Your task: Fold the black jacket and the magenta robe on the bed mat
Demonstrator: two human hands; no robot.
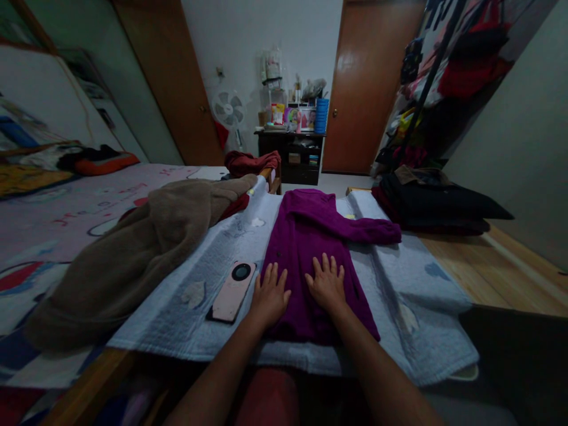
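A purple long-sleeved garment (pixel 306 254) lies on a light blue quilted cloth (pixel 421 290). One of its sleeves crosses the upper part and sticks out to the right. My left hand (pixel 271 294) rests flat on the garment's left edge, fingers spread. On its middle right part lies my right hand (pixel 327 284), palm down with the fingers apart. Neither hand grips anything. Just left of my left hand, a pink phone (pixel 233 293) with a round black camera ring lies back side up on the cloth.
A brown fleecy garment (pixel 146 248) is draped along the left, over the bed's edge. Folded dark clothes (pixel 437 201) are stacked on the wooden surface (pixel 497 266) at right. Dark red cloth (pixel 252 161), a white fan (pixel 229 109) and a black cabinet (pixel 288 155) stand farther back.
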